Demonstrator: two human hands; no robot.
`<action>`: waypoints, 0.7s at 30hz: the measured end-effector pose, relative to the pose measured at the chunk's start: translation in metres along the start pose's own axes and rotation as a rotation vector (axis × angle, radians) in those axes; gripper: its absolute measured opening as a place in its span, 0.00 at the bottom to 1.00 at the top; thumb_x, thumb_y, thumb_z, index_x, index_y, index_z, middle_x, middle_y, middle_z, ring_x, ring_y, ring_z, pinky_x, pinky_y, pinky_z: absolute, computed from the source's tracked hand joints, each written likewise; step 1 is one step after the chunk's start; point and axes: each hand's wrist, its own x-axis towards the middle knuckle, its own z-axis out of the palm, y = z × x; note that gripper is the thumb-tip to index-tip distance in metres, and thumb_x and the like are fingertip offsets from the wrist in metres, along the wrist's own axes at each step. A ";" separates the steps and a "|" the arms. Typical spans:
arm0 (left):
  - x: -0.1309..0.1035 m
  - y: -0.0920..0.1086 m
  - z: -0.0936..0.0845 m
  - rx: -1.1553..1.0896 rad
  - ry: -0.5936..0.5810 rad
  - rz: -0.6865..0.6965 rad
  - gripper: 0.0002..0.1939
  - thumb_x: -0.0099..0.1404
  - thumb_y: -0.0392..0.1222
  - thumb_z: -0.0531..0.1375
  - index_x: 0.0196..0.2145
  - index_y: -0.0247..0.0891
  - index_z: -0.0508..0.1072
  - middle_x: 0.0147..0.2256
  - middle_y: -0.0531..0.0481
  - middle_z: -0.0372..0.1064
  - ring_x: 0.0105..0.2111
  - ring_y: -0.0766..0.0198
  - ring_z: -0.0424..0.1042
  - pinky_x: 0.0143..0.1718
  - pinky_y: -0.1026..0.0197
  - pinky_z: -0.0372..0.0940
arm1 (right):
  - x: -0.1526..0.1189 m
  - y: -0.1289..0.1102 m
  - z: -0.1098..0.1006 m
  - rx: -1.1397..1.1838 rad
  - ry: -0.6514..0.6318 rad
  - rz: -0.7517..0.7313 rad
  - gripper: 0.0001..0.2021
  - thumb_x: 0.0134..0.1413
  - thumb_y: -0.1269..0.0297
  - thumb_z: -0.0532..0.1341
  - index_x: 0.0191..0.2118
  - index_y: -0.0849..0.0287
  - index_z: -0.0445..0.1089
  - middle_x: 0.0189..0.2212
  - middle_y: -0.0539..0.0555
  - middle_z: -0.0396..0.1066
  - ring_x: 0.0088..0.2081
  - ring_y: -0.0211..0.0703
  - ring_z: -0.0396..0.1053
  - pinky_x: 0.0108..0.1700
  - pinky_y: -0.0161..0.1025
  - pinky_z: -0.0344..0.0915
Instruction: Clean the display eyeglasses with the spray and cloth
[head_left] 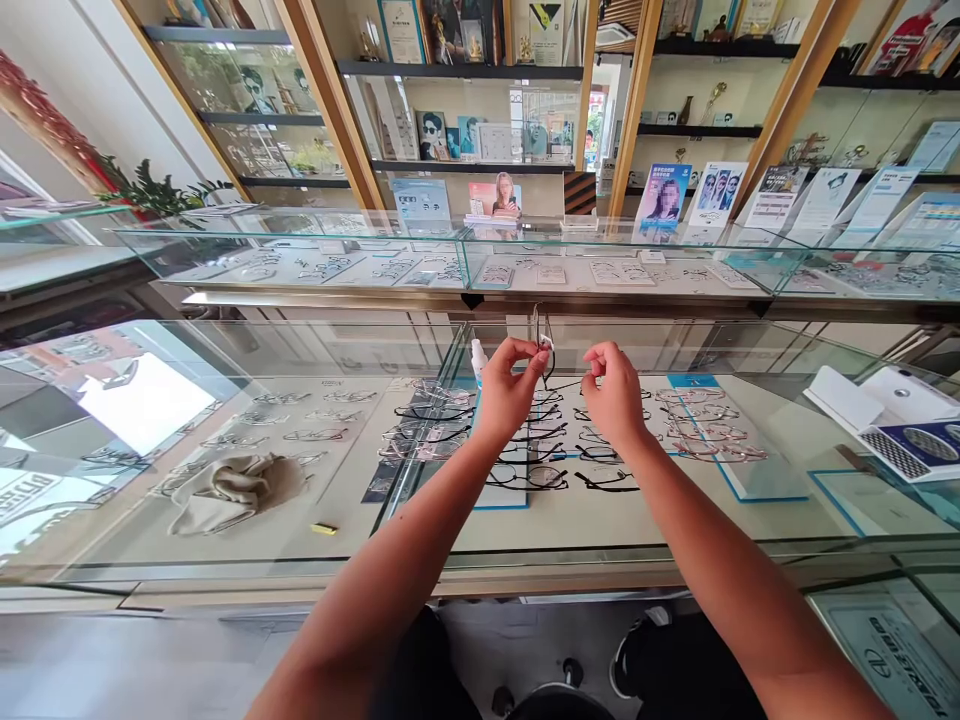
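Observation:
Above the glass display counter (427, 560), my left hand (510, 388) pinches a pair of dark-framed glasses (551, 355) between thumb and fingertips, held up on edge. One thin temple of the glasses reaches across toward my right hand (611, 390). The fingers of my right hand are curled together at the end of that temple; whether they grip it is too small to tell. Rows of dark eyeglass frames (536, 455) lie under the glass below both hands. A small white bottle (478, 358) stands just behind my left hand.
A crumpled beige cloth (229, 490) lies on the glass at left, with a small yellow object (323, 528) near it. At right are a white and blue box (911, 435) and pink frames (712, 425). Another glass case (375, 245) runs behind.

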 end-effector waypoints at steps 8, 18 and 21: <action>-0.004 -0.001 0.003 0.017 -0.046 0.008 0.23 0.69 0.63 0.74 0.40 0.41 0.77 0.44 0.41 0.83 0.50 0.53 0.82 0.39 0.59 0.77 | 0.001 -0.015 -0.005 0.153 -0.051 -0.023 0.12 0.61 0.76 0.58 0.32 0.50 0.67 0.31 0.51 0.75 0.38 0.50 0.73 0.48 0.49 0.67; -0.005 -0.004 0.002 0.110 0.067 0.072 0.17 0.73 0.58 0.70 0.42 0.42 0.76 0.45 0.42 0.84 0.53 0.53 0.85 0.43 0.57 0.81 | -0.016 -0.026 0.004 0.128 -0.172 -0.237 0.11 0.67 0.75 0.59 0.46 0.49 0.72 0.55 0.58 0.86 0.57 0.57 0.82 0.60 0.58 0.76; -0.006 -0.003 0.002 0.146 0.063 0.079 0.15 0.74 0.56 0.69 0.42 0.42 0.76 0.46 0.42 0.84 0.51 0.54 0.85 0.43 0.57 0.81 | -0.018 -0.022 0.008 0.109 -0.195 -0.241 0.13 0.66 0.75 0.59 0.50 0.49 0.72 0.64 0.61 0.82 0.65 0.59 0.80 0.64 0.61 0.76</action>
